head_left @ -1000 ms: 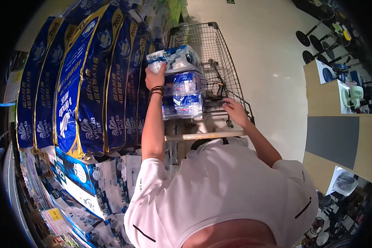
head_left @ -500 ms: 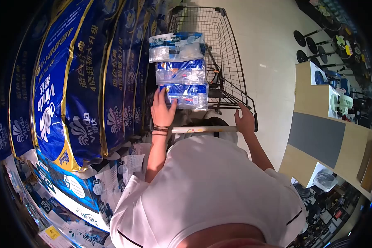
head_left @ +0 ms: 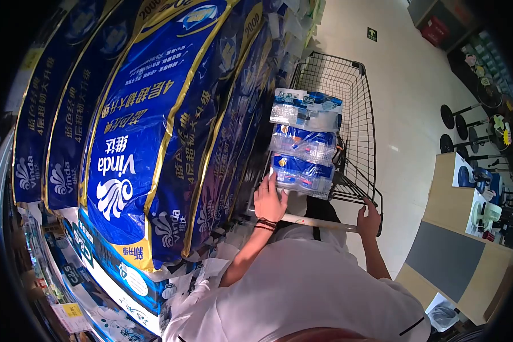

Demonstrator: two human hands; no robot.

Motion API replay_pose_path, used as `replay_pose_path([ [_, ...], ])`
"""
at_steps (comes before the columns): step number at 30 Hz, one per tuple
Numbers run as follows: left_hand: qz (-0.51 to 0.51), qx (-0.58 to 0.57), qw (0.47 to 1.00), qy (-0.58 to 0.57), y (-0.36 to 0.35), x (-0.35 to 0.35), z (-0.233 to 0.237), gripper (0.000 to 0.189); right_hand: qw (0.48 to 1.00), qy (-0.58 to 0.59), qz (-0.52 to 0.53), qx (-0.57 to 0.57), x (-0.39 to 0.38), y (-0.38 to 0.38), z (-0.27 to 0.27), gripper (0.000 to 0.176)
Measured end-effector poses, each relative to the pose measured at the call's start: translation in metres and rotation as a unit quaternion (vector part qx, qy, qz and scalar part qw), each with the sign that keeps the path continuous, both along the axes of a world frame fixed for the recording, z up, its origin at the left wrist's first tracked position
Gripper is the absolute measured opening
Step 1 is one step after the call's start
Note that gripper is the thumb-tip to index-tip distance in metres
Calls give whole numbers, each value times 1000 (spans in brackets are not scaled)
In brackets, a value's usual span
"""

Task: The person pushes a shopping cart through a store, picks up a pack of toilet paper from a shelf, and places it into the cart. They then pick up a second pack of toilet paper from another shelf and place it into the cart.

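My left hand lies with fingers apart against the nearest blue-and-white tissue pack in clear wrap. Beyond that one, a second wrapped pack and a third with a white and light blue label sit in a row along the left side of the wire shopping cart. Round the right corner of the cart, by the end of its pale handle bar, the fingers of my right hand are closed. What lies under the packs is hidden.
Large blue Vinda tissue bags stand tightly packed at the left, above a blue-and-white C&S pack. A price tag hangs low on the left. To the right are a tan and grey display block and pans.
The view has swung, so the cart, packs and hands appear lower and further right. Left fingers stay on the nearest pack; the right hand stays at the cart's corner.
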State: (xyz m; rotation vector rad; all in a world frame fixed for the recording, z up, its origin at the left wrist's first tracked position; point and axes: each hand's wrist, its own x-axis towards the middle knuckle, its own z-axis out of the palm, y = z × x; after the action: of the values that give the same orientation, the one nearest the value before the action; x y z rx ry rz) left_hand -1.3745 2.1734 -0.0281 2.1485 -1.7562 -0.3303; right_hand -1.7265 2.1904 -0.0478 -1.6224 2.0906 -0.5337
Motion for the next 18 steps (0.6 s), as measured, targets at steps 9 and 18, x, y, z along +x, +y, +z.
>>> replay_pose_path([
  [9,17,-20,999,25,-97,-56,-4,70,998,11,35,-43,-60,-113,-15,30],
  [18,-5,8,1000,11,-201,-77,-16,87,994,1,102,-28,-92,-230,-33,43],
])
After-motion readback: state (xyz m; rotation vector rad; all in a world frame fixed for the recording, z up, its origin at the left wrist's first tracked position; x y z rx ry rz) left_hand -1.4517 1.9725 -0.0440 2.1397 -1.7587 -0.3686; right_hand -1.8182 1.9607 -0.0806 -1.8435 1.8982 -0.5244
